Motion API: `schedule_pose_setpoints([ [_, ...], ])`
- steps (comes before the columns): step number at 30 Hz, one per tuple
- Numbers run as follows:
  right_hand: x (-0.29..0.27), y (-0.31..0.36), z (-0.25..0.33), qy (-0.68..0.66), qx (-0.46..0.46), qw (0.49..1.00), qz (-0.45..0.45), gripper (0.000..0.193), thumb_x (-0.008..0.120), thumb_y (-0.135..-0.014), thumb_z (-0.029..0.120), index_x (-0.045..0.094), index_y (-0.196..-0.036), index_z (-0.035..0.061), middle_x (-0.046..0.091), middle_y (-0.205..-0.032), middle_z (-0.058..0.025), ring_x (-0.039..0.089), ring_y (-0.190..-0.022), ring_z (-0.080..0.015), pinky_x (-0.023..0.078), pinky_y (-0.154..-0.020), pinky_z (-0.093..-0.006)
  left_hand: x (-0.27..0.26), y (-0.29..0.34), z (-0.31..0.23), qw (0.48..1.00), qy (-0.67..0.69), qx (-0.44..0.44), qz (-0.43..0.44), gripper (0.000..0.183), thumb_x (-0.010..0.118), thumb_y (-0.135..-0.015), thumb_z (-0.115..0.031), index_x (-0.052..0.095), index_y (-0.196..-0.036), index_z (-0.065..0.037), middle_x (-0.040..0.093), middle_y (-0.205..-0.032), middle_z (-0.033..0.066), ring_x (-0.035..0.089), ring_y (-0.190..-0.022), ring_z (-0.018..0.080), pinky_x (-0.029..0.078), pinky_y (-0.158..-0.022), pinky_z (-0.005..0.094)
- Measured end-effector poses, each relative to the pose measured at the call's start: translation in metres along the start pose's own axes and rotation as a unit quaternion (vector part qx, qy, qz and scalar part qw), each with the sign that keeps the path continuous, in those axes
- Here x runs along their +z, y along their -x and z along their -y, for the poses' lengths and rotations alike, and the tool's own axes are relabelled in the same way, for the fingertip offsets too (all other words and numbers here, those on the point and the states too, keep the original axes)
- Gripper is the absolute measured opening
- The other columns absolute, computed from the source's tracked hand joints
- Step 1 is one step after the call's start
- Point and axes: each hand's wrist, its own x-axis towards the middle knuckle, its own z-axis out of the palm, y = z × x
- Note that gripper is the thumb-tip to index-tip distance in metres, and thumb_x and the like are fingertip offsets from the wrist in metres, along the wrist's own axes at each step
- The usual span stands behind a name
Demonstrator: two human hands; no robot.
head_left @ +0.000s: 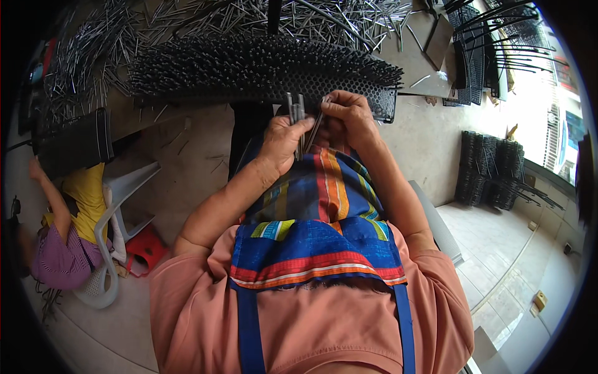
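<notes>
My left hand is closed around a small bunch of thin grey metal rods, their ends sticking up past the thumb. Just to its right, my right hand pinches a slim metal rod between thumb and fingers; its lower fingers are blurred. Both hands are above my striped blue apron, in front of the near edge of a black perforated rack. Dark rods stand upright in most of the rack's holes, while some holes along its near right part show bare.
Loose metal rods lie heaped behind and left of the rack. At left, a person in purple and yellow sits on a white plastic chair, near a red stool. Black wire-like bundles stand on the floor at right.
</notes>
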Motion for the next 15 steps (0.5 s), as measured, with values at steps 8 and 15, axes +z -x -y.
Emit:
schedule_pose_setpoints([
  [8,0.025,-0.027,0.016,0.113,-0.381,0.905,-0.151,0.006,0.069,-0.082,-0.004,0.069,-0.086,-0.0001,0.06,-0.071,0.005,0.052,-0.064,-0.0031,0.042,-0.061,-0.0173,-0.006,0.019,0.01,0.984,-0.002,-0.05,-0.168,0.022,0.054,-0.096,-0.018,0.063,-0.111,-0.004,0.068,-0.079,0.0092,0.058,-0.058,0.0132,0.045,-0.051,0.026],
  [15,0.031,-0.05,0.011,0.263,-0.491,0.821,-0.123,0.01,0.069,-0.077,-0.007,0.068,-0.086,-0.0024,0.064,-0.08,-0.0039,0.058,-0.071,-0.0079,0.044,-0.064,-0.0202,0.003,0.022,0.002,0.984,0.043,0.038,-0.166,0.022,0.053,-0.094,-0.011,0.063,-0.114,-0.007,0.068,-0.083,0.0075,0.063,-0.069,0.0143,0.049,-0.059,0.0259],
])
